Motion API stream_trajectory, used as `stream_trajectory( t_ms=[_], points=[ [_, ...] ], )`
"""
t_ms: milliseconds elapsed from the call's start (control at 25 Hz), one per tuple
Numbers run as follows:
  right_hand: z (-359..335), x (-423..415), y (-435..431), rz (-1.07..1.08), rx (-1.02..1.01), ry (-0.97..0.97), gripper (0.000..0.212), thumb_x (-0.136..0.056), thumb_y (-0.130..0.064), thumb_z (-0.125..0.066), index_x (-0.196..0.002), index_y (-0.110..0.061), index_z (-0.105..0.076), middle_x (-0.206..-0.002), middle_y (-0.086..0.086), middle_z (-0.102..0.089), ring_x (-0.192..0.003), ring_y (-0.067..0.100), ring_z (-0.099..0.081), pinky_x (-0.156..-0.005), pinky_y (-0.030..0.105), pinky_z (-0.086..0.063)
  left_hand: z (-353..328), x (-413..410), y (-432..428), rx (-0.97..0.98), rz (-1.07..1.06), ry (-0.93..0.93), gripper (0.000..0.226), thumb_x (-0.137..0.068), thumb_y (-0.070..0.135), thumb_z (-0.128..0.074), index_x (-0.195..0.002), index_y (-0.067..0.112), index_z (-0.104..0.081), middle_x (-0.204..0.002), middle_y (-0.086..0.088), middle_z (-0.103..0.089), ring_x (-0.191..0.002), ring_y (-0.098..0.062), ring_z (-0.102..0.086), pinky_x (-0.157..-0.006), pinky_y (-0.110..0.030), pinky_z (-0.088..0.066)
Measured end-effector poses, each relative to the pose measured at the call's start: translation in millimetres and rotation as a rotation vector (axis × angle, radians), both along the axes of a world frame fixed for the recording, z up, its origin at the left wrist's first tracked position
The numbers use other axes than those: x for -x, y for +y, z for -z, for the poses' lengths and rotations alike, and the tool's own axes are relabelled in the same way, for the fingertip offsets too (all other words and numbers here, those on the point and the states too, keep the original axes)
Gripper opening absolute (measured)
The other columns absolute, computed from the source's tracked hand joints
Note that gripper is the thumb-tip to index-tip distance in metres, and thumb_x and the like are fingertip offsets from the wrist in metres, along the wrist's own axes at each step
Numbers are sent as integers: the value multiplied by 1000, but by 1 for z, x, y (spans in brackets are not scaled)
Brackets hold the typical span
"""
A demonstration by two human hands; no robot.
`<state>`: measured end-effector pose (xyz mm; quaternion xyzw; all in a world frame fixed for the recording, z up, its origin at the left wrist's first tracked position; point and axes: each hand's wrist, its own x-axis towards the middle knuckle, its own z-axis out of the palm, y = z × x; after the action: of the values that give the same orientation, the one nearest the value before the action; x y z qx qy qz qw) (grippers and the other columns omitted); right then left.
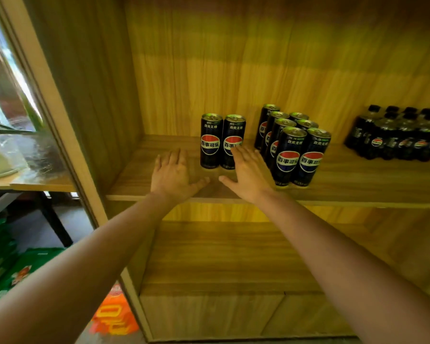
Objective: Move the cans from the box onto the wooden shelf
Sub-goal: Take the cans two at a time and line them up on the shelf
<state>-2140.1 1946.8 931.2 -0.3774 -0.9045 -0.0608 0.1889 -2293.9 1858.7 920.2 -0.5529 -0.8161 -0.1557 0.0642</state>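
Black with a round red, white and blue logo, a pair of cans [211, 145] stands upright on the wooden shelf [358, 187], side by side and touching, toward its left end. To the right of the pair, across a gap, a larger cluster of cans [287, 160] of the same kind stands in two rows running toward the back wall. Further right of the pair, well apart, sits a pack of dark bottles [395, 141].

The left hand [171, 173] lies just left of the pair, palm down over the board, its fingers [170, 156] straight and spread, holding nothing. The right hand [247, 173] is in front of the pair and slightly to its right, also palm down with fingers [242, 155] straight and spread and nothing held. Its fingertips overlap the front of the pair's right-hand can; whether they touch it cannot be told. The two thumbs point toward each other in front of the pair, close but apart.

Below the pair runs a lower shelf board [221, 256]. Down and to the left of the pair, outside the cabinet, lie orange packets [114, 316] and green packets [0, 256].
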Motion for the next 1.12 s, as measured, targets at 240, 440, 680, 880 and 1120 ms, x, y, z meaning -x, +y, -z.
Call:
stream_trajectory(
  t_ms=[240,440,680,880,1120],
  points=[
    [-28,-20,-87,-39,81,-94,85,-82,-53,-53,-145,-9,-15,-155,10,-16,-143,24,-16,-117,38,-11,-26,-14,-99,45,34,152,91,-82,65,-40,-147,9,-7,-157,-11,-12,-145,-25,-10,-118,-41,-3],
    [-1,-34,-162,-166,71,-165,85,-84,-50,-52,-145,-8,-11,-156,11,-12,-144,24,-12,-117,35,-4,0,-36,-183,65,5,110,95,-80,64,-46,-146,7,-9,-157,-13,-14,-145,-26,-10,-118,-40,-6],
    [65,-54,-232,-252,119,-200,86,-82,-47,-56,-145,-9,-12,-156,10,-14,-144,23,-12,-118,37,-4,68,-63,-257,52,-6,78,93,-81,60,-50,-146,5,-13,-155,-16,-18,-144,-28,-15,-118,-40,-10],
    [162,-56,-266,-261,149,-246,88,-82,-48,-56,-145,-9,-9,-156,9,-12,-144,22,-10,-117,37,1,159,-65,-288,100,10,81,96,-79,62,-49,-146,6,-10,-156,-14,-16,-145,-27,-12,-118,-39,-9],
    [366,-45,-295,-295,226,-231,90,-81,-50,-57,-145,-9,-10,-156,8,-12,-144,21,-9,-115,34,4,350,-62,-315,147,34,62,96,-79,59,-51,-146,6,-8,-157,-14,-13,-145,-25,-10,-118,-37,-6]
  ],
)
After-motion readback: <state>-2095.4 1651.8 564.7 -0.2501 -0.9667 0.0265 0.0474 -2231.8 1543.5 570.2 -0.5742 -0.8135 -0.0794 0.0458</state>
